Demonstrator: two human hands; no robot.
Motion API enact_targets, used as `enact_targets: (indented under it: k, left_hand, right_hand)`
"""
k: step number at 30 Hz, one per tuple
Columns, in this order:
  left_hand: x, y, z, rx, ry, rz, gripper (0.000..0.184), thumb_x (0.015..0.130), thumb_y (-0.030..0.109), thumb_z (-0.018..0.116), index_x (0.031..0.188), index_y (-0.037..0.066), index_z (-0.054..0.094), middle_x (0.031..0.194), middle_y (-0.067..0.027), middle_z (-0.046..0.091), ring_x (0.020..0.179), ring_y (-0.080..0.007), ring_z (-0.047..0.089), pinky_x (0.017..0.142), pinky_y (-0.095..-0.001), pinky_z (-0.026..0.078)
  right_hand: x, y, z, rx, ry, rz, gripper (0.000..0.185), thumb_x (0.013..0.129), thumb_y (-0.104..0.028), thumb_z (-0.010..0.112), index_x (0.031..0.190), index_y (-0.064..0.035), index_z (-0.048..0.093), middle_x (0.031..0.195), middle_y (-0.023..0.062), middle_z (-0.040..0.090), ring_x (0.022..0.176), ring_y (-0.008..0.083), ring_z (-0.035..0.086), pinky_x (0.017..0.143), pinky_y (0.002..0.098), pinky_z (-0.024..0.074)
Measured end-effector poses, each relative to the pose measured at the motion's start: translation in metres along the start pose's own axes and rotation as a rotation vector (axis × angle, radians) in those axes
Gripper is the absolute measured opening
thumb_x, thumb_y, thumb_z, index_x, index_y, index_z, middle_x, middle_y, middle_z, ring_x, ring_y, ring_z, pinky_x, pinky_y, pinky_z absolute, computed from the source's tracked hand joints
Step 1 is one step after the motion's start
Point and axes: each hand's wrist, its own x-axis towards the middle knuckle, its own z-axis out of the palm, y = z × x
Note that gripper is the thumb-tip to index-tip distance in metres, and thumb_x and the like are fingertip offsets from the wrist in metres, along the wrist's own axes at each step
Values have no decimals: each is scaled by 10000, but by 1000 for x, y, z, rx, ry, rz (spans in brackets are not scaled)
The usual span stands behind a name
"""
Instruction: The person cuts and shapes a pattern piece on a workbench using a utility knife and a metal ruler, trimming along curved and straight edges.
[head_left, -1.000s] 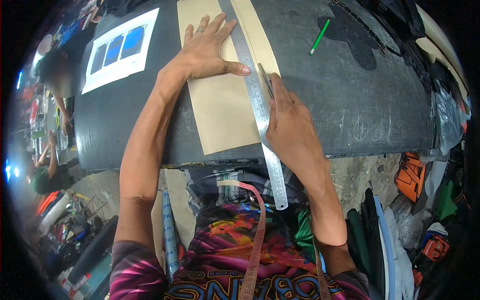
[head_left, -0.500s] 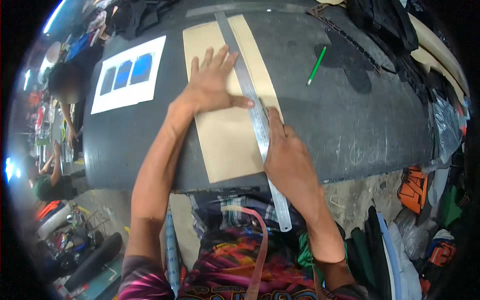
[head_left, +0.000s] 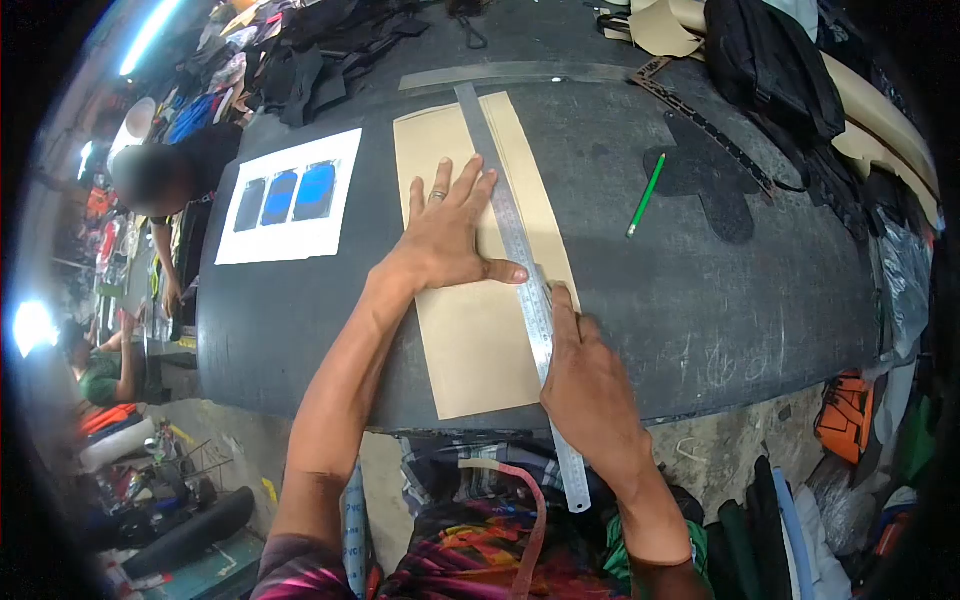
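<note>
A left hand (head_left: 445,235), spread wide, presses a tan rectangular paper sheet (head_left: 475,355) and a silver metal ruler (head_left: 537,315), whose long axis slants from far left to near right past the scuffed black worktable (head_left: 720,300)'s edge. Alongside, a right hand (head_left: 595,390) grips a slim, mostly hidden tool (head_left: 544,279) in a cluttered workshop (head_left: 225,445).

The person wears a short-sleeved shirt (head_left: 470,535) splashed with red, orange, pink and black. Its left sleeve (head_left: 305,568) is dark purple with bright magenta streaks. A pinkish-red tape measure (head_left: 538,505) with a pale end drapes down the front. Dark plaid clothing (head_left: 424,470) covers the lap, and a metallic ring (head_left: 438,194) circles the left hand's (head_left: 447,238) ring finger.
</note>
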Motion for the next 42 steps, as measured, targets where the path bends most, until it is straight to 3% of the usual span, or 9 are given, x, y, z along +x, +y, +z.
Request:
enact_targets:
  k: [4,6,9,37,42]
  left_hand:
    - [2,-1,0,-1,-19,-3,1618,534,952,867,1767,78,289,1855,-191,180,1713,-476,54,1374,-671,20]
    - [2,0,-2,0,-24,-6,1628,527,954,867,1768,77,284,1856,-192,176,1713,-476,53,1374,-672,20]
    - [2,0,-1,-3,-25,-7,1643,516,958,867,1770,76,276,1857,-193,169,1713,-475,50,1373,-674,23]
    - [4,0,-4,-3,-57,-7,1643,522,945,875,1778,90,250,1859,-190,162,1715,-472,16,1371,-678,9]
    - [4,7,-12,15,-78,-28,1616,538,912,899,1774,89,262,1858,-185,170,1715,-466,46,1374,-681,39]
  right_hand:
    - [0,1,0,6,0,0,671,1023,15,552,1668,37,370,1310,384,638,1107,577,707,948,600,585]
    - [0,6,5,-32,51,-106,700,997,24,565,1653,106,335,1198,379,618,939,569,719,834,583,608]
    - [0,4,2,-58,30,-93,704,998,20,568,1654,116,329,1201,385,616,925,569,725,827,583,612]
    - [1,1,1,-47,-6,-45,661,1040,-21,549,1658,79,335,1208,390,605,942,582,719,831,607,604]
    - [-3,9,-14,-12,124,-189,607,1030,4,544,1608,101,385,1178,413,656,987,588,707,854,601,594]
